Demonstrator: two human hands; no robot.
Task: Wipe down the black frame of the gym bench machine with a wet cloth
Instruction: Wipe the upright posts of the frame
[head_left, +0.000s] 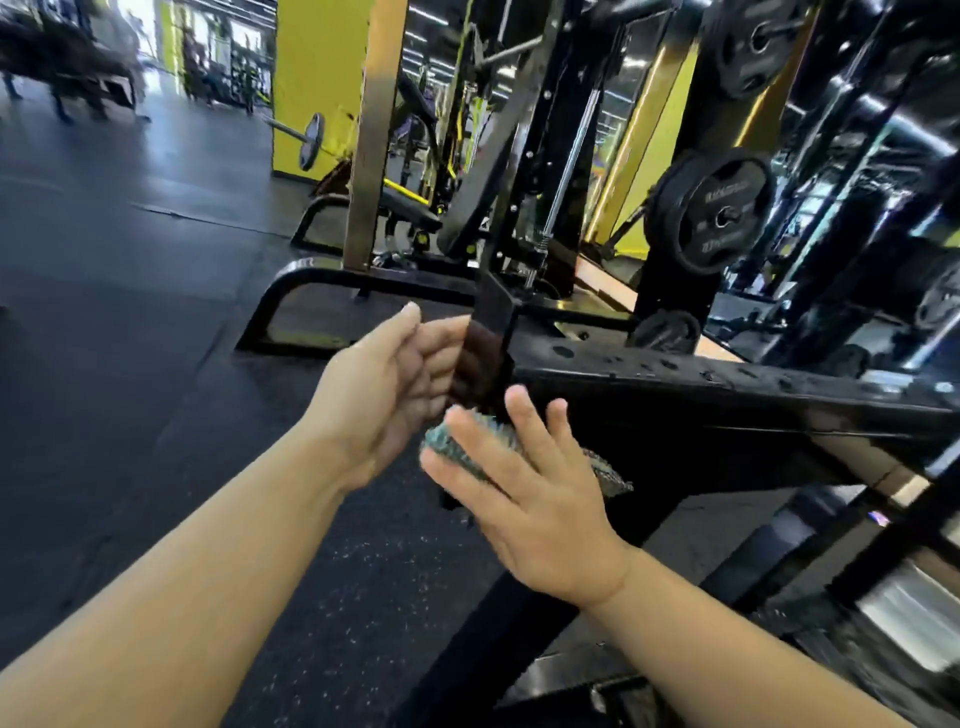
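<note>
1. At the corner of the black frame (675, 384), seen from the head camera, the right hand (535, 499) presses a teal cloth (457, 447) against the metal with fingers straight and spread.
2. Left hand (384, 395) is beside the frame's upright post (488, 353), palm open, fingers relaxed and touching its side.
3. Weight plates (711, 213) hang on the rack behind.
</note>
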